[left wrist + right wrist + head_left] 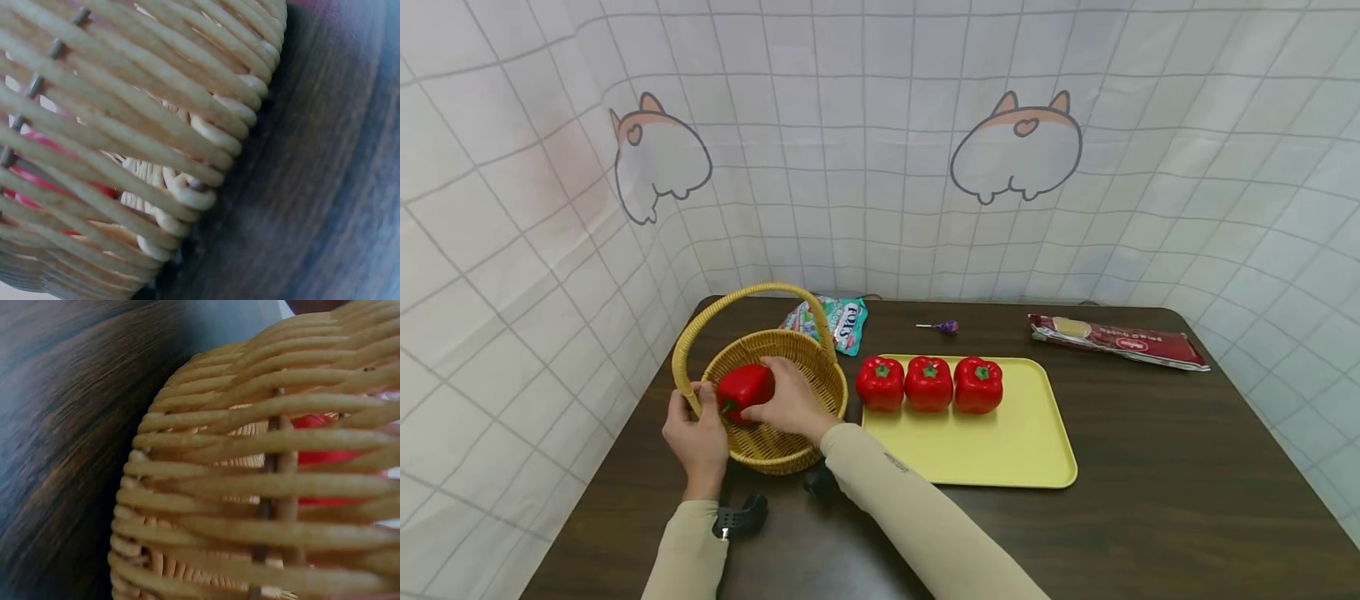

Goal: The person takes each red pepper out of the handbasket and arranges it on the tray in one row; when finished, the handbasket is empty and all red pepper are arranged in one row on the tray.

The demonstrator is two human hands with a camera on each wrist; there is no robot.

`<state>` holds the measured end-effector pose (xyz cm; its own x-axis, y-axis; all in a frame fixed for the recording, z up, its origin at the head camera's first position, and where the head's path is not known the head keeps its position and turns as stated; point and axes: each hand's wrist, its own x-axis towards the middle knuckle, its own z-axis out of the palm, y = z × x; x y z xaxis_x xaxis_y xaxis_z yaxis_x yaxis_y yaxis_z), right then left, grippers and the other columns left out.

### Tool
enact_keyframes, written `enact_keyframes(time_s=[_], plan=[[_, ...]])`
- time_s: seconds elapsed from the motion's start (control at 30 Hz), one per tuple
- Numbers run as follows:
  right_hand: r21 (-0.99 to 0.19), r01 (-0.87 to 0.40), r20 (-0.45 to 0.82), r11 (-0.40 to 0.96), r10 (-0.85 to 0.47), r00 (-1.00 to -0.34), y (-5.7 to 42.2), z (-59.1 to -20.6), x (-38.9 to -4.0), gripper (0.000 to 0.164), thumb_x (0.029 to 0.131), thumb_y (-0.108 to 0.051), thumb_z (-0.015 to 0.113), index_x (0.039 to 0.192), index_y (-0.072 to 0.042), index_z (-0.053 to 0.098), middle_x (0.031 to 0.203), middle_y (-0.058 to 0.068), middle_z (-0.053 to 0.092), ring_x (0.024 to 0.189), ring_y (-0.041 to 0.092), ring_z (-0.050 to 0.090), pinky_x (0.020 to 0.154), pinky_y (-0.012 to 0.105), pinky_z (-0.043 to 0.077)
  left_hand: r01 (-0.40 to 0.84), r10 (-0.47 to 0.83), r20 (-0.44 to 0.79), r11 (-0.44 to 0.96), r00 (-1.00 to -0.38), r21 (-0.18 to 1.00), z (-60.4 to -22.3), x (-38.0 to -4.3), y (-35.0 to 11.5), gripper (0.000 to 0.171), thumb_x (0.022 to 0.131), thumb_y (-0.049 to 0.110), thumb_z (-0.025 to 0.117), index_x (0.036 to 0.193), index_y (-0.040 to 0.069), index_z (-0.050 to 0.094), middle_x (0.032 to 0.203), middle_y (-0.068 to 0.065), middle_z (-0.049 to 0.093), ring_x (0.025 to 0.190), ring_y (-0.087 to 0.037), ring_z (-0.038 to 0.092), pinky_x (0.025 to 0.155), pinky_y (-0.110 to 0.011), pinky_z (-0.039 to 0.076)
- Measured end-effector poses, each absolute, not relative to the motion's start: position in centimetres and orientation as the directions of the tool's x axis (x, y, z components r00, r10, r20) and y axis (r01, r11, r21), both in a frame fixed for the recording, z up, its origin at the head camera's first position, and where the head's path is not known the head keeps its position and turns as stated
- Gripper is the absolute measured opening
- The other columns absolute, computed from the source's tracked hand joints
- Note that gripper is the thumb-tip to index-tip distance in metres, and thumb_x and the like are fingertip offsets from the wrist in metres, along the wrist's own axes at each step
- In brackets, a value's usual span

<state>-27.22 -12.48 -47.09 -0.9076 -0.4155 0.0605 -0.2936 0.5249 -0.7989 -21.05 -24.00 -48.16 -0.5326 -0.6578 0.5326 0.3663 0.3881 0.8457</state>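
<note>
A yellow wicker basket (778,460) with a tall hooped handle stands at the left of the table. My left hand (698,437) grips its left side, where the handle meets the rim. Inside the basket my right hand (793,402) holds a red bell pepper (747,388), which lies tilted with its green stem toward the left hand. Both wrist views are filled by the basket's woven wall, and red shows through its gaps; the fingers are out of sight there.
Three red bell peppers (929,384) stand in a row along the back of a yellow tray (970,454). Behind the basket lies a candy bag (847,325). A purple lollipop (948,327) and a long red packet (1120,340) lie farther back, before a curtain.
</note>
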Motion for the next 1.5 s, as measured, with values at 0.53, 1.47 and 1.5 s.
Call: enact_keyframes(time_s=[0.53,1.47,1.5], plan=[[-0.815,-0.237,-0.003,0.529,-0.413,-0.911,-12.6,-47.6,-27.5,0.08,0.076,-0.042,0.081,0.142,-0.016,0.045,0.131,0.006,0.047,0.111,0.019,0.052,0.087,0.032,0.05,0.375,-0.642,0.545,0.397,-0.539,0.838,-48.2,-21.1,-23.7,0.028,0.096,0.015,0.062,0.101,-0.013,0.061,0.089,-0.024,0.063,0.074,-0.003,0.052,0.065,-0.016,0.04],[-0.711,-0.266,-0.099,0.65,-0.468,-0.878,-11.2,-46.6,-26.3,0.088,0.071,-0.047,0.078,0.146,-0.019,0.041,0.139,0.008,0.038,0.111,0.02,0.049,0.082,0.033,0.051,0.357,-0.659,0.543,0.409,-0.521,0.84,-48.4,-21.0,-24.1,0.03,0.096,0.019,0.063,0.101,-0.01,0.062,0.079,0.01,0.055,0.07,-0.004,0.045,0.06,-0.018,0.036],[-0.707,-0.278,-0.095,0.65,-0.477,-0.874,-11.1,-46.6,-26.3,0.089,0.072,-0.048,0.079,0.146,-0.019,0.041,0.138,0.007,0.04,0.113,0.02,0.048,0.082,0.033,0.051,0.358,-0.659,0.542,0.408,-0.522,0.84,-48.4,-21.0,-24.1,0.03,0.096,0.019,0.063,0.101,-0.01,0.062,0.08,0.01,0.055,0.07,-0.004,0.046,0.06,-0.018,0.036]])
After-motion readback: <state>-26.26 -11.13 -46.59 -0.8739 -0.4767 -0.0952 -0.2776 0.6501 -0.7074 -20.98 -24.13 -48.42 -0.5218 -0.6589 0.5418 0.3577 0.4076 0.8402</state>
